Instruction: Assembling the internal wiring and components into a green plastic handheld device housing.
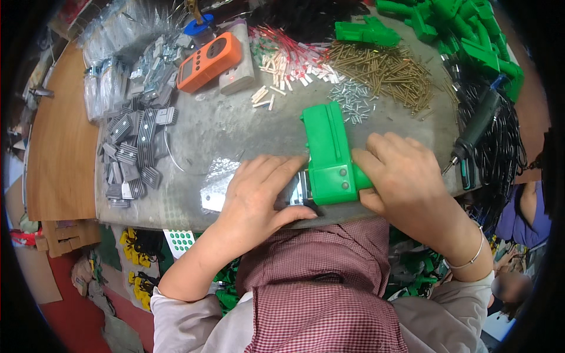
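A green plastic tool housing with a box-like body, two round screw spots and a short handle lies on the grey table in front of me. From the right, my right hand is closed round its handle. My left hand grips the silver metal neck at the housing's left side, fingers over the far side and thumb along the near edge. Left of that hand a shiny flat metal plate with a small hole shows; the hand hides whether it joins the neck.
Grey ribbed blocks are heaped at left, beside bagged parts. An orange meter stands behind. Farther back lie white-tipped red wires, brass-coloured screws and small silver screws. A power screwdriver and black cables lie right.
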The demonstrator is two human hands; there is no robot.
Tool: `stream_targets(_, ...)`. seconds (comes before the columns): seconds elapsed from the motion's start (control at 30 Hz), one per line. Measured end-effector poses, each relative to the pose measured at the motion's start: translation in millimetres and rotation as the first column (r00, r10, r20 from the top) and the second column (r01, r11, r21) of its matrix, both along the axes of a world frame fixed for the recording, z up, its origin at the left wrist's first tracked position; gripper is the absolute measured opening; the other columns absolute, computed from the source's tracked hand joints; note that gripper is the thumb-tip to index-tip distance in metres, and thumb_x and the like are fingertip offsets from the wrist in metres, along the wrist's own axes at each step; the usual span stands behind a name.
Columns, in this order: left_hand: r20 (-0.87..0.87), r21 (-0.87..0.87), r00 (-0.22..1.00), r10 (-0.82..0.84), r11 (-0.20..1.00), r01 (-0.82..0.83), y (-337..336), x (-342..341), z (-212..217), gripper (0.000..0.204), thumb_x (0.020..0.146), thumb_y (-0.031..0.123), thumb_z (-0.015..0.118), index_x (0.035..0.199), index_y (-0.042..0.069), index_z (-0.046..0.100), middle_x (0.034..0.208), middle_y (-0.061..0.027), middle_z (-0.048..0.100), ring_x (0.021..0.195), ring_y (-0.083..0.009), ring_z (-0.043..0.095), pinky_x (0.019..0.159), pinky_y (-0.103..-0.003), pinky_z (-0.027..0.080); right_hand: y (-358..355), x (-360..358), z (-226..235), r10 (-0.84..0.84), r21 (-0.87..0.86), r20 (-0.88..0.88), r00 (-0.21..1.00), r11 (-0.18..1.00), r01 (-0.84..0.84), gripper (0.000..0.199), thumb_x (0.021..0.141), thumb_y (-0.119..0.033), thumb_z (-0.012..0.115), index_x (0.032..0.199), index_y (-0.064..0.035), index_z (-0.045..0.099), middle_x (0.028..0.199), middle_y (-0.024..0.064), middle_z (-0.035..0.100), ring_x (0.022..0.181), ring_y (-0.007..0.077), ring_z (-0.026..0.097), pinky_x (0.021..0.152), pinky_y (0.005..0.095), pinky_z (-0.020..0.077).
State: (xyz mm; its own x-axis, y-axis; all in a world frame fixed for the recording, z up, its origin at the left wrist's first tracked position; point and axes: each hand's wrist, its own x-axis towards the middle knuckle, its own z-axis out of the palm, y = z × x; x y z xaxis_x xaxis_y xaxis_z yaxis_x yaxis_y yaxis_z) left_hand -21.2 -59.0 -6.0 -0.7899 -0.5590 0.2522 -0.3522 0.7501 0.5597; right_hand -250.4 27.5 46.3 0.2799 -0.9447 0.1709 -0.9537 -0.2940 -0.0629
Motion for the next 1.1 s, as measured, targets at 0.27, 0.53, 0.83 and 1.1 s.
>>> stream_targets(0.27,-0.084,0.084,0.996,-0.003,0.996,0.01,5.3,-10.8,-3.9,0.073,0.063,0.032,0.086,0.123,0.001,0.057,0.107,-0.0143,0.065,0.096,-0.0337,0.061,0.085,-0.043,0.047,1.6,-11.0,-6.5,0.04,0.06,0.082,0.996,0.997,-0.045,0.032,0.06,-0.015,0.075,0.086,-0.0062,0.06,0.085,0.0055,0.052,0.081,0.023,0.056,0.068,0.0356,0.0446)
stream_targets(0.53,0.147,-0.256,0.937,-0.316,0.903,0.344,0.3,-40.5,25.9,0.098,0.059,0.035,0.086,0.144,0.012,0.044,0.153,-0.0178,0.039,0.086,-0.0315,0.065,0.068,-0.037,0.055,10.8,-15.1,-17.5,0.087,0.043,0.114,0.99,0.995,-0.092,0.026,0.072,-0.021,0.066,0.091,-0.0042,0.066,0.095,0.0072,0.057,0.094,0.0221,0.056,0.075,0.0365,0.044)
stream_targets(0.83,0.091,-0.301,0.953,-0.29,0.904,0.304,1.6,-34.8,5.3,0.113,0.053,0.029,0.09,0.148,0.012,0.033,0.143,-0.0184,0.051,0.082,-0.0316,0.065,0.067,-0.039,0.054,60.6,-119.7,-19.3,-0.743,-0.259,0.4,0.538,0.471,0.843,0.064,0.074,-0.026,0.081,0.131,-0.0089,0.059,0.11,0.0161,0.061,0.097,0.0339,0.06,0.084,0.0433,0.0505)
stream_targets(1.1,-0.072,-0.174,0.963,-0.259,0.954,0.244,1.2,-36.6,6.3,0.094,0.057,0.019,0.088,0.141,0.009,0.048,0.143,-0.0105,0.054,0.072,-0.0254,0.057,0.067,-0.034,0.052,40.1,-155.0,-58.5,-0.367,0.026,0.923,0.112,0.351,0.936,0.086,0.082,-0.019,0.072,0.152,-0.0037,0.025,0.108,0.0185,0.063,0.098,0.0306,0.066,0.081,0.041,0.0545)
